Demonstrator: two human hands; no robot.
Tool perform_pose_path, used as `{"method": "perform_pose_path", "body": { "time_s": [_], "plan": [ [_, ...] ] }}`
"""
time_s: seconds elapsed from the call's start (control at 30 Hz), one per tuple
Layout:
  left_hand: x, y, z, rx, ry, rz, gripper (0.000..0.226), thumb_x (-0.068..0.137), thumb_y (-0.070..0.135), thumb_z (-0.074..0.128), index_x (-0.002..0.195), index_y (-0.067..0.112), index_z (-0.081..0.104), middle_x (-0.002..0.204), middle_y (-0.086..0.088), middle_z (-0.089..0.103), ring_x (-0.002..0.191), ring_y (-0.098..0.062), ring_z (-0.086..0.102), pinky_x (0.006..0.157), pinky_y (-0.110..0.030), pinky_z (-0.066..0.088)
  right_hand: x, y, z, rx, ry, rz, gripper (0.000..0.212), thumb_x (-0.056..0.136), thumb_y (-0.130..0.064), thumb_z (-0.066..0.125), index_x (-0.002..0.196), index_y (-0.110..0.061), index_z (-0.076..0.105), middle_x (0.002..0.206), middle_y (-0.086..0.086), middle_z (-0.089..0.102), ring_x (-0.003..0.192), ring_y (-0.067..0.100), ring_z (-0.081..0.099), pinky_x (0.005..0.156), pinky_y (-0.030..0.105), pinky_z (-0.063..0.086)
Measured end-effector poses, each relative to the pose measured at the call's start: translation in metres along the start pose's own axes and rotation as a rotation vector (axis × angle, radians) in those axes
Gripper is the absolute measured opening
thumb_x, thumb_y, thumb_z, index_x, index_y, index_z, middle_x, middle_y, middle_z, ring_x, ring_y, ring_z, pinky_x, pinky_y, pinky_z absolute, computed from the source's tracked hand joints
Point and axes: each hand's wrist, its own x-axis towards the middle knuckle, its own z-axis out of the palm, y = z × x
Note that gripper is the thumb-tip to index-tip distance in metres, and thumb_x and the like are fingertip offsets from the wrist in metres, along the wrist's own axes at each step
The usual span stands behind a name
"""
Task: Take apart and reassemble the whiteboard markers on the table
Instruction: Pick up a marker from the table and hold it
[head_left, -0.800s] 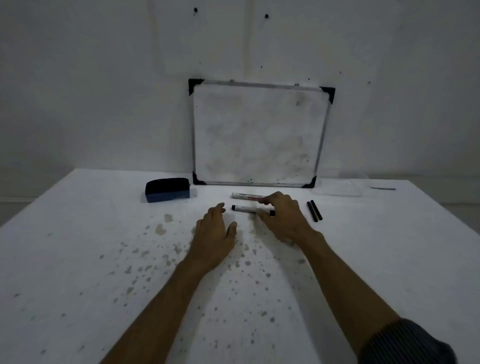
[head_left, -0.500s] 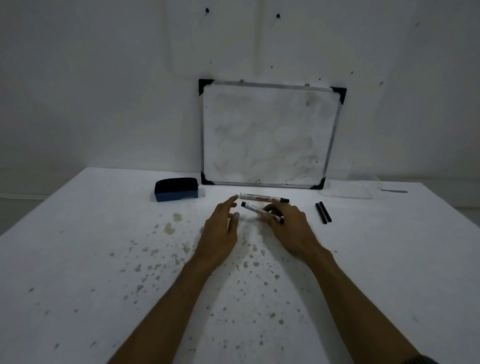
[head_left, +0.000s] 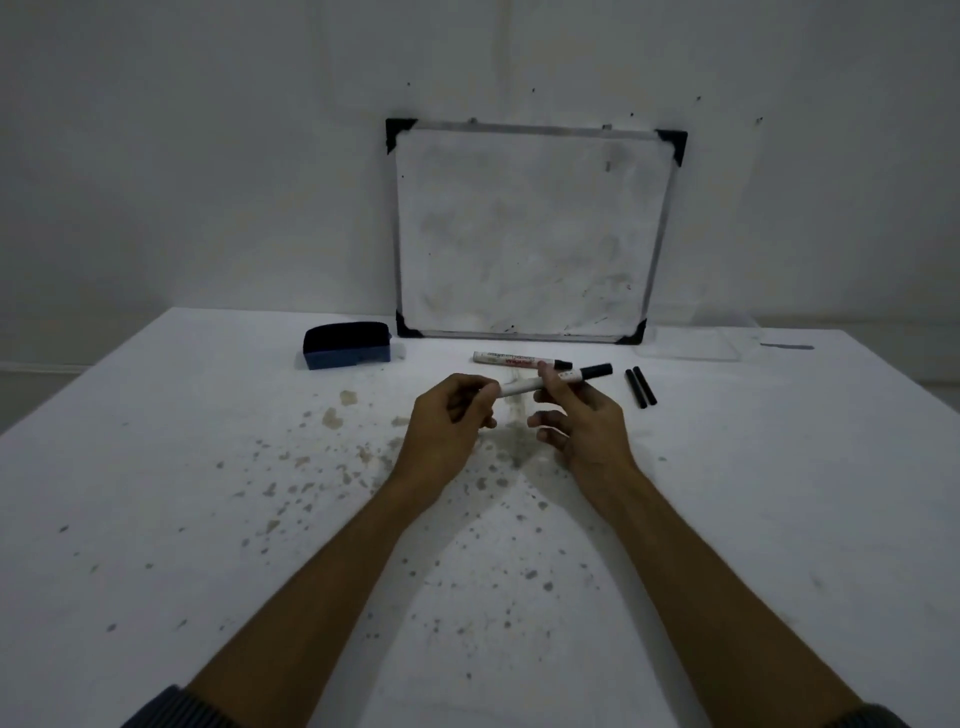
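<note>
A white whiteboard marker with a black cap (head_left: 524, 384) is lifted off the table, held between both hands. My left hand (head_left: 449, 423) is closed around its rear end, which is hidden in the fingers. My right hand (head_left: 576, 415) pinches the barrel near the cap, whose black end points right. A second white marker (head_left: 519, 359) lies flat on the table just behind. Two thin black sticks (head_left: 641, 387) lie side by side to the right of my right hand.
A small whiteboard (head_left: 530, 234) leans on the wall at the table's back. A blue and black eraser (head_left: 347, 345) sits at back left. A clear plastic tray (head_left: 696, 343) rests at back right. Dark stains speckle the white table (head_left: 208, 467).
My right hand picked the nearer marker up from the table and raised it. My left hand rose from the table and closed on the marker's rear end.
</note>
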Motion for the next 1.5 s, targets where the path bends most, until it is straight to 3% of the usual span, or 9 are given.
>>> {"method": "perform_pose_path", "body": {
  "time_s": [0.1, 0.3, 0.4, 0.53, 0.63, 0.77, 1.1, 1.3, 1.5],
  "plan": [
    [-0.002, -0.004, 0.005, -0.047, -0.033, -0.019, 0.019, 0.103, 0.023, 0.062, 0.113, 0.009, 0.068, 0.090, -0.001, 0.074, 0.069, 0.000, 0.070, 0.064, -0.016, 0.056, 0.000, 0.006, 0.004, -0.083, -0.087, -0.060, 0.031, 0.098, -0.030, 0.068, 0.118, -0.006, 0.071, 0.089, 0.007, 0.072, 0.069, 0.020, 0.067, 0.062, 0.032, 0.056],
    [0.001, -0.011, 0.013, 0.083, -0.205, 0.037, 0.017, 0.105, 0.030, 0.057, 0.120, 0.025, 0.062, 0.102, 0.012, 0.073, 0.090, -0.001, 0.071, 0.079, -0.019, 0.059, -0.004, 0.020, 0.019, -0.316, 0.109, -0.154, 0.033, 0.105, -0.042, 0.051, 0.114, -0.013, 0.062, 0.073, 0.004, 0.075, 0.057, 0.018, 0.071, 0.053, 0.036, 0.060],
    [0.002, -0.011, 0.013, 0.159, -0.189, 0.093, 0.016, 0.105, 0.029, 0.056, 0.120, 0.033, 0.062, 0.100, 0.019, 0.071, 0.093, 0.000, 0.070, 0.081, -0.017, 0.059, -0.002, 0.019, 0.019, -0.310, 0.092, -0.119, 0.036, 0.104, -0.044, 0.053, 0.115, -0.012, 0.063, 0.072, 0.002, 0.074, 0.060, 0.019, 0.071, 0.054, 0.033, 0.059],
    [0.004, -0.011, 0.012, 0.159, -0.180, 0.112, 0.019, 0.104, 0.028, 0.059, 0.122, 0.031, 0.065, 0.094, 0.016, 0.072, 0.081, -0.002, 0.072, 0.073, -0.016, 0.059, 0.001, 0.016, 0.014, -0.334, 0.046, -0.095, 0.035, 0.100, -0.046, 0.058, 0.114, -0.015, 0.066, 0.073, -0.001, 0.073, 0.066, 0.021, 0.069, 0.061, 0.034, 0.059],
    [0.005, -0.016, 0.014, 0.201, -0.182, 0.126, 0.020, 0.106, 0.031, 0.054, 0.119, 0.023, 0.067, 0.082, 0.007, 0.071, 0.068, -0.010, 0.069, 0.064, -0.023, 0.060, 0.001, 0.013, 0.014, -0.293, 0.032, -0.073, 0.039, 0.100, -0.045, 0.059, 0.105, -0.007, 0.069, 0.069, -0.001, 0.069, 0.060, 0.014, 0.063, 0.054, 0.024, 0.053],
    [0.004, -0.018, 0.020, 0.391, -0.231, 0.159, 0.029, 0.110, 0.039, 0.034, 0.097, 0.022, 0.054, 0.068, 0.009, 0.055, 0.053, -0.005, 0.049, 0.053, -0.019, 0.044, -0.001, 0.015, 0.016, -0.333, 0.039, -0.101, 0.042, 0.102, -0.045, 0.055, 0.090, -0.006, 0.066, 0.062, 0.000, 0.062, 0.050, 0.008, 0.056, 0.049, 0.022, 0.049],
    [0.016, 0.001, 0.014, -0.028, -0.344, -0.303, 0.059, 0.110, 0.049, 0.030, 0.077, 0.013, 0.062, 0.059, 0.000, 0.060, 0.051, -0.017, 0.056, 0.053, -0.028, 0.047, 0.000, 0.020, 0.021, -0.230, -0.029, -0.223, 0.031, 0.106, -0.034, 0.052, 0.094, -0.007, 0.063, 0.061, 0.000, 0.054, 0.056, 0.013, 0.054, 0.055, 0.024, 0.050],
    [0.003, -0.014, 0.027, 0.137, -0.292, -0.009, 0.031, 0.110, 0.045, 0.031, 0.093, 0.026, 0.047, 0.066, 0.005, 0.047, 0.059, -0.017, 0.044, 0.056, -0.036, 0.044, 0.007, 0.021, 0.018, -0.262, 0.040, -0.158, 0.031, 0.103, -0.041, 0.057, 0.080, -0.020, 0.060, 0.052, -0.012, 0.043, 0.048, 0.007, 0.038, 0.049, 0.024, 0.037],
    [0.007, -0.016, 0.025, 0.347, -0.220, 0.047, 0.039, 0.109, 0.046, 0.028, 0.080, 0.025, 0.045, 0.064, 0.004, 0.049, 0.056, -0.013, 0.045, 0.057, -0.033, 0.045, 0.006, 0.021, 0.017, -0.293, -0.041, -0.153, 0.034, 0.104, -0.041, 0.054, 0.083, -0.014, 0.055, 0.052, -0.011, 0.042, 0.047, 0.006, 0.037, 0.047, 0.019, 0.037]
  ]
}}
